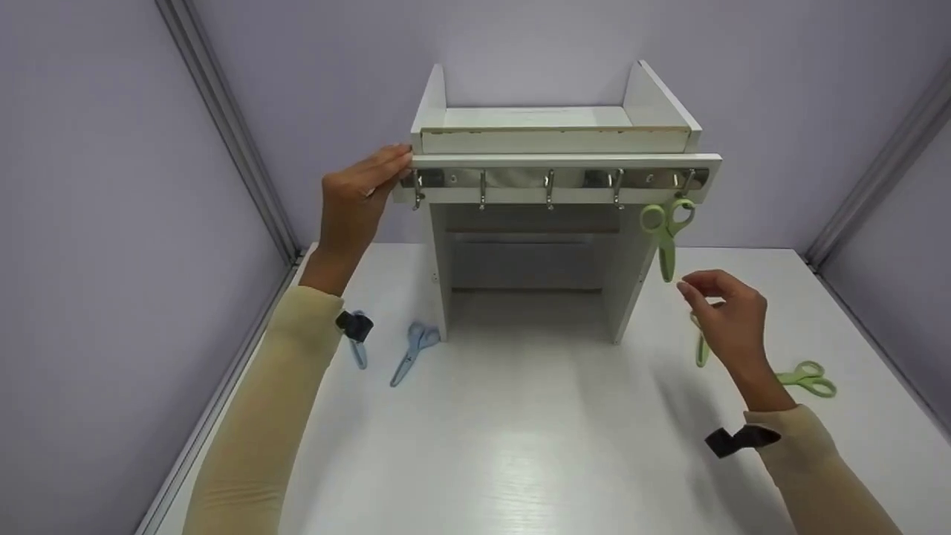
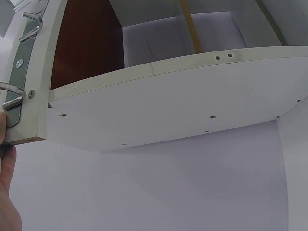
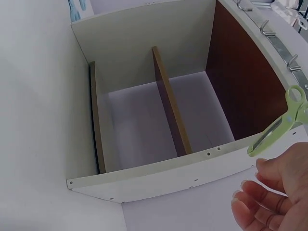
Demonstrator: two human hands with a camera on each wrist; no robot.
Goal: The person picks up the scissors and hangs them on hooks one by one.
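Observation:
A white shelf unit stands on the white table, with a rail of metal hooks across its front. My left hand rests with straight fingers against the rail's left end; the left wrist view shows only the edge of that hand beside a hook. Green scissors hang by a handle from the rightmost hook. Just below their tip hovers my right hand, fingers loosely curled and holding nothing. In the right wrist view the scissors hang just above the right hand.
Blue scissors lie on the table left of the unit, and a second blue pair is partly hidden by my left wrist. Green scissors lie at the right, and another green pair shows behind my right hand. Grey walls enclose the table.

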